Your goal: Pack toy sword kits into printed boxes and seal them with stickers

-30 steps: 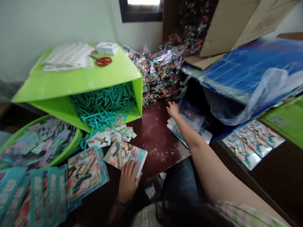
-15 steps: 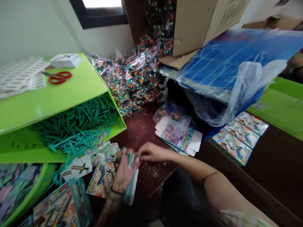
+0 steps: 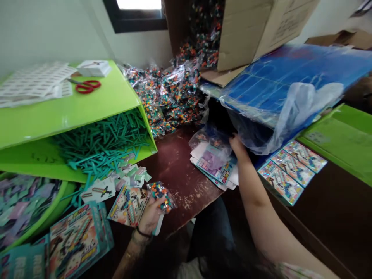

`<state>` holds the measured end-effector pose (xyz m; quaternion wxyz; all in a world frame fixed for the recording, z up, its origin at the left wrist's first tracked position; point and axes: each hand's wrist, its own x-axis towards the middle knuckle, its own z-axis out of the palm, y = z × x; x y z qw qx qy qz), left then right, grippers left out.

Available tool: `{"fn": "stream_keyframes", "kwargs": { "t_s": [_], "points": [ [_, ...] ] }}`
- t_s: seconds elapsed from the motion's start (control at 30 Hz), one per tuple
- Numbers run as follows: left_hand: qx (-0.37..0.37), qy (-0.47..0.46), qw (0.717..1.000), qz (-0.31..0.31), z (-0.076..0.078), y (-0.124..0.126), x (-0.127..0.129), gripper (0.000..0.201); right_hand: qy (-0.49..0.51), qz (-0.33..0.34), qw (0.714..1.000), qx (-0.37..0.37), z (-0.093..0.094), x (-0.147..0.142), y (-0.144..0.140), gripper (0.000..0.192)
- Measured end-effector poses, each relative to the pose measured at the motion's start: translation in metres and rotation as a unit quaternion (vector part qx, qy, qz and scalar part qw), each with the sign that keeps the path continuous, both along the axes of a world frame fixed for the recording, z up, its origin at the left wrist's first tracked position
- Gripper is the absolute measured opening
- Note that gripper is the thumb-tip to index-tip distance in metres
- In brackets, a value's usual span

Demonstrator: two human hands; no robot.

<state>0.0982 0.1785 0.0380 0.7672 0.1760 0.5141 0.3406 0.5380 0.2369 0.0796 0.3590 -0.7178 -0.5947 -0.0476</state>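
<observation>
My left hand (image 3: 151,213) is closed on a small clear bag of colourful beads (image 3: 161,195), above the table's front edge. Beneath and beside it is a printed box (image 3: 128,207) with a sword picture; whether the hand also grips this box I cannot tell. My right hand (image 3: 236,142) reaches to the dark mouth of the blue bin (image 3: 261,87), just past a stack of flattened boxes (image 3: 213,162). Its fingertips are lost in shadow, so any hold is hidden. A clear plastic bag (image 3: 207,136) lies near it, partly over the flattened boxes.
On the left, a green bin (image 3: 116,93) lies on its side, full of teal sticks (image 3: 107,131), with red scissors (image 3: 88,86) on top. A green tub (image 3: 55,209) holds small packets. Bead bags (image 3: 168,93) are heaped behind. Printed boxes (image 3: 77,240) stand front left.
My right hand has left the bead bag at my left hand and moved right and forward to the blue bin's mouth. My left hand keeps the bag. The view has shifted slightly.
</observation>
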Motion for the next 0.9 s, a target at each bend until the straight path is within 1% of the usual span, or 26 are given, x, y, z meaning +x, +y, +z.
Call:
{"fn": "stream_keyframes", "kwargs": {
  "t_s": [0.03, 0.07, 0.1, 0.13, 0.17, 0.2, 0.23, 0.27, 0.3, 0.33, 0.37, 0.4, 0.43, 0.47, 0.5, 0.53, 0.57, 0.6, 0.63, 0.67, 0.7, 0.77, 0.83, 0.9],
  "points": [
    [0.000, -0.017, 1.000, 0.014, -0.001, -0.002, 0.001, 0.036, 0.004, -0.023, 1.000, 0.007, -0.006, -0.014, -0.011, 0.040],
    [0.000, -0.036, 0.999, 0.029, -0.002, -0.005, 0.002, 0.031, 0.009, -0.029, 0.999, 0.011, -0.013, -0.034, -0.023, 0.041],
    [0.000, -0.057, 0.997, 0.042, -0.002, -0.007, 0.005, 0.027, 0.016, -0.011, 1.000, 0.010, -0.021, -0.061, -0.036, 0.040],
    [0.000, -0.079, 0.995, 0.053, -0.003, -0.009, 0.007, 0.025, 0.018, 0.034, 0.999, 0.002, -0.030, -0.094, -0.050, 0.038],
    [0.001, -0.100, 0.993, 0.062, -0.004, -0.010, 0.009, 0.026, 0.024, 0.123, 0.992, -0.010, -0.039, -0.131, -0.066, 0.038],
    [0.004, -0.115, 0.991, 0.071, -0.005, -0.011, 0.010, 0.028, 0.030, 0.224, 0.974, -0.028, -0.047, -0.168, -0.083, 0.039],
    [0.011, -0.122, 0.989, 0.084, -0.007, -0.011, 0.009, 0.030, 0.031, 0.323, 0.943, -0.066, -0.055, -0.202, -0.098, 0.042],
    [0.021, -0.119, 0.987, 0.103, -0.009, -0.010, 0.006, 0.032, 0.033, 0.392, 0.915, -0.089, -0.061, -0.233, -0.110, 0.043],
    [0.035, -0.106, 0.985, 0.128, -0.010, -0.010, 0.000, 0.032, 0.038, 0.442, 0.891, -0.098, -0.065, -0.257, -0.115, 0.042],
    [0.050, -0.087, 0.982, 0.158, -0.011, -0.009, -0.007, 0.032, 0.051, 0.482, 0.868, -0.107, -0.067, -0.276, -0.112, 0.041],
    [0.063, -0.068, 0.978, 0.188, -0.012, -0.009, -0.017, 0.032, 0.071, 0.507, 0.852, -0.110, -0.067, -0.289, -0.100, 0.039],
    [0.073, -0.052, 0.973, 0.214, -0.012, -0.009, -0.028, 0.032, 0.092, 0.516, 0.844, -0.112, -0.066, -0.298, -0.080, 0.036],
    [0.078, -0.044, 0.968, 0.233, -0.012, -0.010, -0.039, 0.032, 0.105, 0.510, 0.846, -0.117, -0.065, -0.306, -0.052, 0.033],
    [0.079, -0.041, 0.965, 0.247, -0.011, -0.011, -0.050, 0.033, 0.107, 0.491, 0.855, -0.127, -0.063, -0.313, -0.018, 0.034],
    [0.079, -0.043, 0.962, 0.257, -0.011, -0.014, -0.059, 0.034, 0.080, 0.443, 0.883, -0.136, -0.061, -0.321, 0.019, 0.038],
    [0.078, -0.044, 0.960, 0.264, -0.010, -0.016, -0.068, 0.036, 0.022, 0.391, 0.906, -0.158, -0.060, -0.330, 0.056, 0.039],
    [0.076, -0.043, 0.959, 0.269, -0.009, -0.019, -0.075, 0.037, -0.044, 0.348, 0.917, -0.189, -0.060, -0.339, 0.091, 0.040],
    [0.074, -0.039, 0.958, 0.273, -0.008, -0.022, -0.080, 0.038, -0.059, 0.331, 0.921, -0.195, -0.061, -0.349, 0.121, 0.039],
    [0.070, -0.032, 0.958, 0.277, -0.008, -0.025, -0.084, 0.038, -0.071, 0.322, 0.922, -0.202, -0.062, -0.357, 0.146, 0.037],
    [0.067, -0.024, 0.957, 0.283, -0.008, -0.028, -0.087, 0.038, -0.076, 0.318, 0.922, -0.208, -0.064, -0.364, 0.164, 0.035],
    [0.064, -0.017, 0.955, 0.289, -0.008, -0.031, -0.090, 0.038, -0.073, 0.320, 0.921, -0.210, -0.066, -0.369, 0.176, 0.031],
    [0.062, -0.009, 0.950, 0.307, -0.010, -0.034, -0.094, 0.039, -0.070, 0.324, 0.919, -0.215, -0.071, -0.370, 0.184, 0.025],
    [0.062, 0.002, 0.945, 0.320, -0.013, -0.036, -0.097, 0.038, -0.063, 0.328, 0.917, -0.217, -0.074, -0.361, 0.174, 0.020],
    [0.063, 0.012, 0.945, 0.322, -0.018, -0.035, -0.098, 0.035, -0.051, 0.318, 0.921, -0.220, -0.073, -0.349, 0.151, 0.015]
  ]
}}
